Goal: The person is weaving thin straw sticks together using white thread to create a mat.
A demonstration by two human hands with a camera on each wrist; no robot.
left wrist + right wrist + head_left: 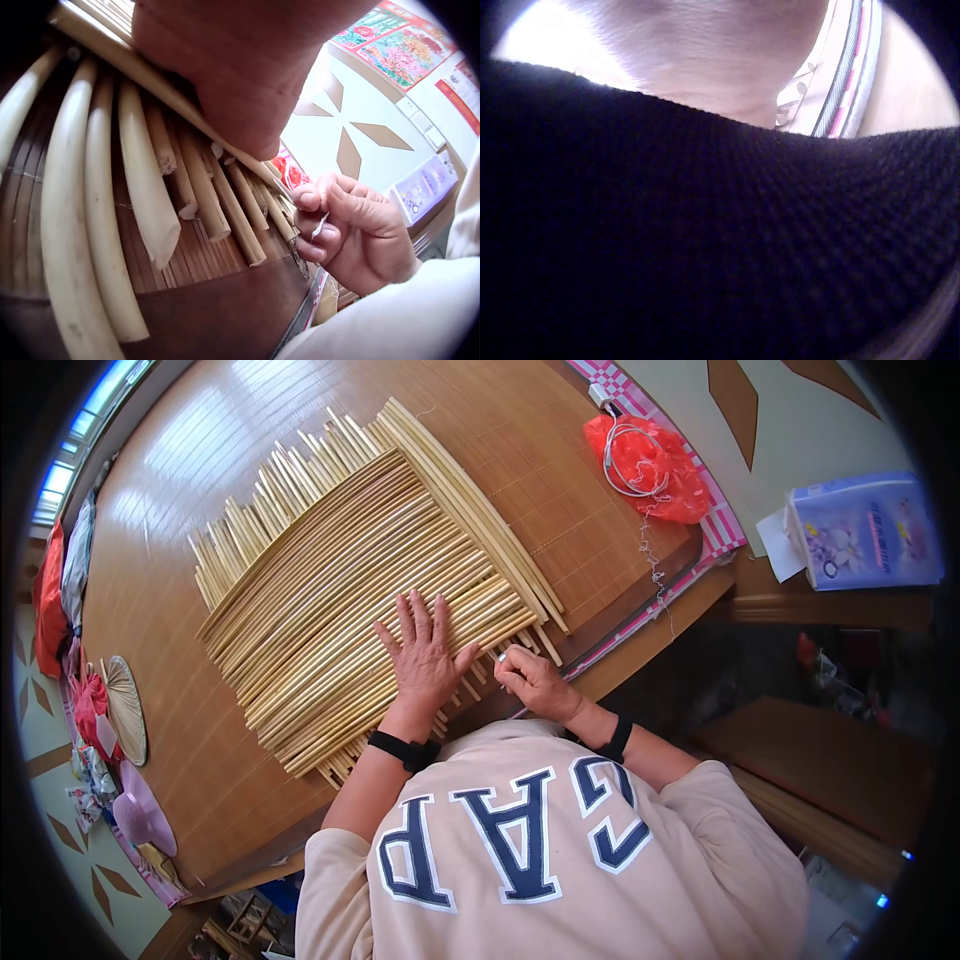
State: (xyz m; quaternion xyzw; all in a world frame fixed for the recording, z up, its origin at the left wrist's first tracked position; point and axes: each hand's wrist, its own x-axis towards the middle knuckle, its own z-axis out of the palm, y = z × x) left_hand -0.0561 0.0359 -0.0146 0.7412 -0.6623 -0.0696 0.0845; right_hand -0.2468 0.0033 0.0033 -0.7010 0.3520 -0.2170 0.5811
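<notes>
A mat of pale, straight sticks (340, 575) laid side by side lies on the brown surface, their ends jutting out unevenly. My left hand (425, 665) rests on its near part, fingers spread. Just off the mat's near right corner, my right hand (540, 685) has its fingers curled. In the left wrist view that right hand (356, 229) pinches a thin white string (320, 226) between thumb and fingers. Cut stick ends (217, 225) poke out below the left hand there. Dark fabric (705, 240) covers most of the right wrist view, hiding the fingers.
A red plastic bag (675, 480) with a white cable and loose string lies at the far right of the table. Beyond it sits a purple tissue pack (865, 530). A woven fan (125, 710) and a pink hat (143, 810) line the left edge.
</notes>
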